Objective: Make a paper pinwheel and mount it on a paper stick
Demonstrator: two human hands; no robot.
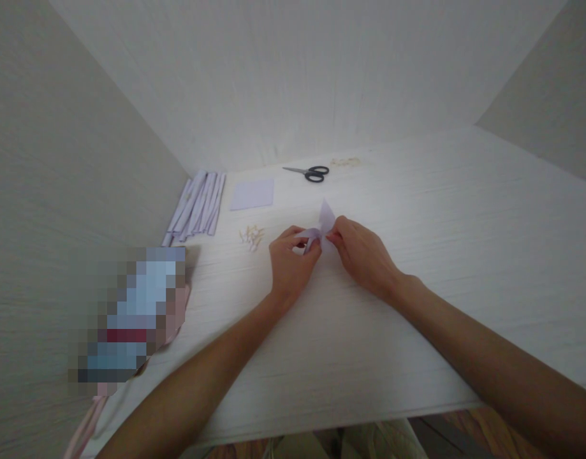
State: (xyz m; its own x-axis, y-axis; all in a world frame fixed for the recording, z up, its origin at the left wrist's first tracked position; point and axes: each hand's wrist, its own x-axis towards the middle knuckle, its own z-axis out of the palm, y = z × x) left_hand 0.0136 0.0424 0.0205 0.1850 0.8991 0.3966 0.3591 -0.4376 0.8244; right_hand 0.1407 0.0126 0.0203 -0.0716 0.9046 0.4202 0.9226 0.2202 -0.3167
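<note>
Over the pale desk (417, 306), the left hand (289, 264) and right hand (362, 252) each pinch one small folded lilac paper piece (321, 224), its pointed tip raised. Just left lie tiny paper scraps (252, 237). Farther back: lilac strips (197, 205), a flat lilac sheet (252, 193), black-handled scissors (308, 172).

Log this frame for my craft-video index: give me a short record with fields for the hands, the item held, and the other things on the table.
left hand: pinches the lower end of the folded lilac paper piece
right hand: pinches the same piece from the other side
folded lilac paper piece: held just above the white table, pointed tip up
scissors: black handles, lying closed at the back
lilac paper sheet: flat, left of the scissors
folded lilac strips: row by the left wall
small pale sticks: little pile left of the hands
</note>
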